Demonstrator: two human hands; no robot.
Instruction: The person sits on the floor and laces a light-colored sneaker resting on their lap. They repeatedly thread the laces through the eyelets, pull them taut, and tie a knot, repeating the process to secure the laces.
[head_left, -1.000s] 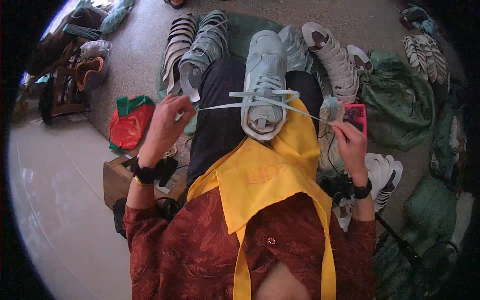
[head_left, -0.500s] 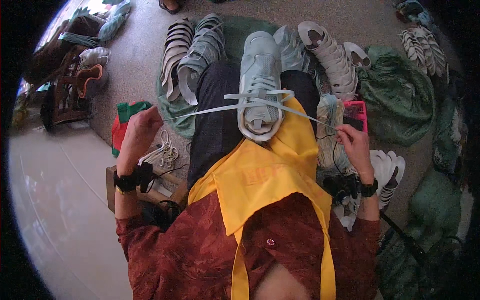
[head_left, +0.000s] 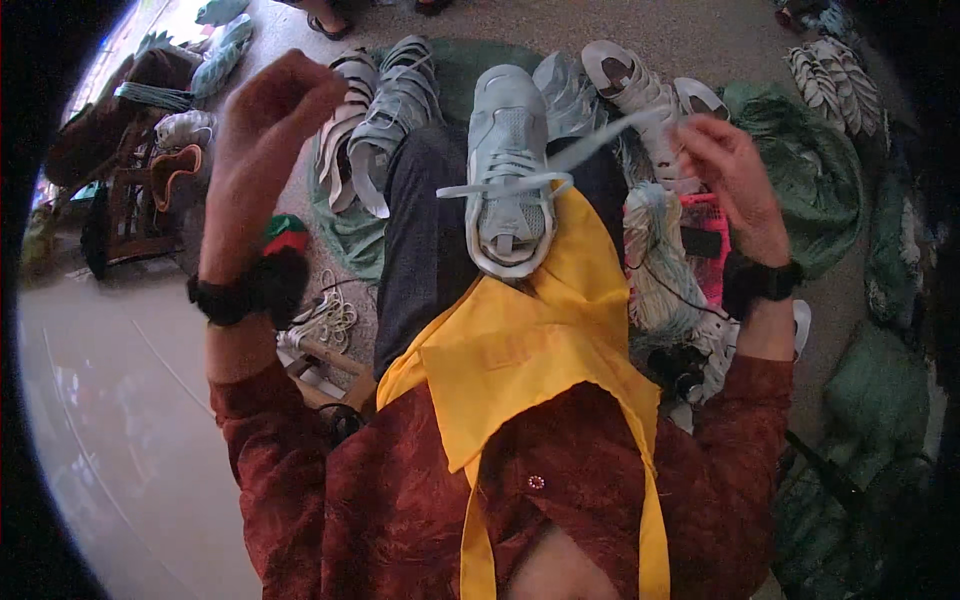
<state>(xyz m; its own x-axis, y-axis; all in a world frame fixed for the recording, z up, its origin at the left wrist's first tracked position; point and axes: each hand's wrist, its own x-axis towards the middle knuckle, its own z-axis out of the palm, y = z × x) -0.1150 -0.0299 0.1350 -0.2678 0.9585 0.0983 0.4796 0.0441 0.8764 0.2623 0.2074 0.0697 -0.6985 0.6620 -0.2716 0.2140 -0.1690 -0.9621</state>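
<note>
A pale grey-green sneaker (head_left: 508, 130) lies on my lap, toe pointing away, its laces threaded through the upper. One flat shoelace (head_left: 600, 138) rises from it to the right, blurred, up to the fingertips of my right hand (head_left: 732, 170), which are pinched. My left hand (head_left: 272, 130) is raised to the left of the sneaker, fingers curled closed; whether a lace is in them does not show. Another stretch of lace crosses the shoe's tongue and sticks out a little at either side. Beneath the shoe is a yellow apron (head_left: 520, 370).
Rows of nested shoe uppers (head_left: 395, 120) stand beyond my left knee, and pale uppers (head_left: 635, 100) beyond the right. Near my right side are a bundle of laces (head_left: 660, 265), a pink basket (head_left: 712, 215) and a green sack (head_left: 800, 170). Loose cords (head_left: 328, 315) lie at my left.
Both hands have lifted and moved outward and away from me. The lace on the right now slants upward; the one that ran taut to my left hand no longer shows.
</note>
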